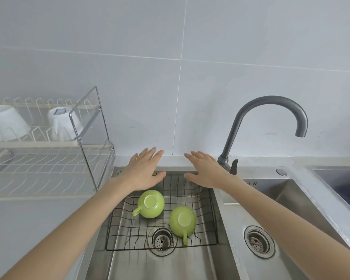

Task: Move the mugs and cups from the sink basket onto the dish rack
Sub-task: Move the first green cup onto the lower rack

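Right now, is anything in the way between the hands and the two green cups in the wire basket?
Nothing visible. The left hand and right hand hover open above the black wire sink basket. Both upside-down green ceramic cups, the left cup and the right cup, lie uncovered below them.

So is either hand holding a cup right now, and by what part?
Nothing is held. The left hand and right hand are open above the sink basket.

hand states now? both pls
Left hand: open, fingers spread, holding nothing, above the sink basket.
Right hand: open, fingers spread, holding nothing, above the same basket.
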Tool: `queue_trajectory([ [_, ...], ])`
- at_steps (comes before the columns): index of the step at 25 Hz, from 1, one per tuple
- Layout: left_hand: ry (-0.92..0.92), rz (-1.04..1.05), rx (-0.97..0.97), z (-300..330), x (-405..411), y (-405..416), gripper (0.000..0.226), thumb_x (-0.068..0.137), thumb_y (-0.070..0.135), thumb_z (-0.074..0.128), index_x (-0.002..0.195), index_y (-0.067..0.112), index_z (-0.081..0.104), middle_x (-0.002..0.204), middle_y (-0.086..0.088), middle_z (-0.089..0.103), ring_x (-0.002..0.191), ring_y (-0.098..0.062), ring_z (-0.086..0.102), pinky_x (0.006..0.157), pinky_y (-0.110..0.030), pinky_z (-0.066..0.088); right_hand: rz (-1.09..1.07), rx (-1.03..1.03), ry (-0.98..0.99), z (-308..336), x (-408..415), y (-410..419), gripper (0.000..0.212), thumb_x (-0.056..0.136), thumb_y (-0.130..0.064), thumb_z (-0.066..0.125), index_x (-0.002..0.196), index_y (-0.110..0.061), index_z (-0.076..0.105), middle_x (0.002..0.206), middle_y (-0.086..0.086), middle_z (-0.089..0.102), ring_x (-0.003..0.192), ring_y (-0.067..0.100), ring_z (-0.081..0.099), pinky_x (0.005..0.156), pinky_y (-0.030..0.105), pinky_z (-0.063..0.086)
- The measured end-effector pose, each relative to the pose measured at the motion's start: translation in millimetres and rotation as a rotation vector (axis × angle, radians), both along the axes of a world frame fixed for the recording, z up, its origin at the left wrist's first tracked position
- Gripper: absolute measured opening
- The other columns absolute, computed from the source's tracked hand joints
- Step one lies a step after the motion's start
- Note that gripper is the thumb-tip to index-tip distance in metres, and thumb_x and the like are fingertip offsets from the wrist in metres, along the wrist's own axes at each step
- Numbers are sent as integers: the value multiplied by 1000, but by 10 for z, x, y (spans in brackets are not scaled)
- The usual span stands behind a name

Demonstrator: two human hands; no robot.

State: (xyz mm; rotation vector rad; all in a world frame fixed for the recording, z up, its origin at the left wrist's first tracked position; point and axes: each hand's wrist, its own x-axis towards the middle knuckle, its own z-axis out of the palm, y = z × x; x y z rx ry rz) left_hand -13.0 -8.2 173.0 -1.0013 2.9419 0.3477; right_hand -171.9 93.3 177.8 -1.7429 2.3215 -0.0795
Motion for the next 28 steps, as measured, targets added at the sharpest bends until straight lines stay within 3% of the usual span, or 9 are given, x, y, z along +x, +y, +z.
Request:
queue_trajectory([
  [5, 28, -14, 135, -424, -284, 47, 67, 92, 39, 40, 145, 14, 8, 157, -8, 10, 144, -22, 11, 118, -38, 15, -93, 24, -197, -515, -282, -8, 64, 93, -31, 48, 146, -11, 19, 154, 11, 26, 142, 28, 23, 116, 39, 23],
  [18, 41, 210, 688, -1706, -675, 32, 56, 92, 25, 45, 141, 9, 23, 151, -9, 29, 138, -22, 29, 111, -29, 24, -388, 262, -611, -1832, -506, -55, 57, 95, -24, 44, 145, -10, 23, 148, 18, 33, 135, 31, 36, 107, 31, 32],
  [21, 69, 307, 829, -1969, -764, 71, 50, 92, 20, 47, 137, 7, 31, 143, -9, 41, 129, -24, 42, 96, -22, 34, -451, 297, -677, -2132, -508, -75, 55, 95, -25, 45, 144, -9, 26, 144, 18, 39, 130, 33, 42, 104, 32, 36],
  [24, 132, 452, 936, -2206, -829, 112, 43, 89, 17, 52, 130, 8, 41, 132, -9, 52, 115, -24, 53, 91, -25, 40, -507, 318, -721, -2373, -489, -106, 56, 95, -25, 45, 144, -9, 24, 141, 18, 43, 128, 34, 44, 103, 34, 37],
  [28, 185, 559, 974, -2396, -884, 172, 41, 87, 12, 56, 125, 6, 45, 110, -5, 55, 96, -16, 52, 74, -22, 39, -553, 315, -764, -2533, -468, -178, 60, 94, -22, 46, 146, -12, 17, 136, 22, 43, 126, 36, 42, 104, 37, 37],
])
